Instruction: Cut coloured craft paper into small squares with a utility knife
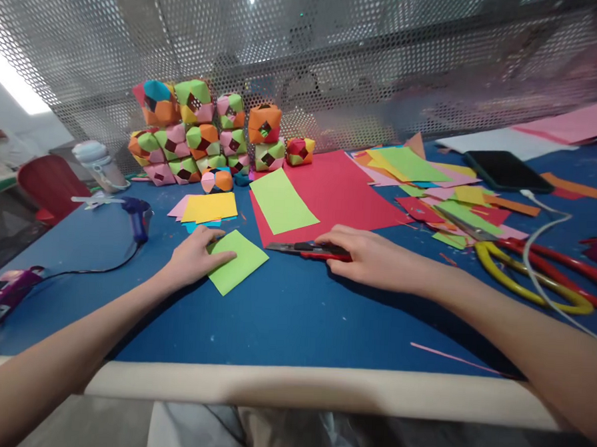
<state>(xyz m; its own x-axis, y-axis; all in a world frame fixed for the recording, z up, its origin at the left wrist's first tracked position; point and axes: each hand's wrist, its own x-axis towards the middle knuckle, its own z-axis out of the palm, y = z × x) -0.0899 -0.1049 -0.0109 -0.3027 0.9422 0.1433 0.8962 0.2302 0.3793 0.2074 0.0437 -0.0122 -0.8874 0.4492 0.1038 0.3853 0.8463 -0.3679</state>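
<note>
Apparently done: paper cubes (201, 140) along counter (293, 326) rear edge. Left hand (193, 255) pinches green square (239, 262); right hand (360, 252) grips cutter (308, 248). Red sheet (333, 188) unfolded.

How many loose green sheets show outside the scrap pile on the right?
2: a green square touched by the left hand, and a green rectangle overlapping the red sheet. The yellow-topped stack may hide more.

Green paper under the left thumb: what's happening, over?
Left hand: thumb on green paper. Right hand: holding the cutter. Paper lies on blue table. Possible obstacle: cutter tip close to its right corner.
</note>
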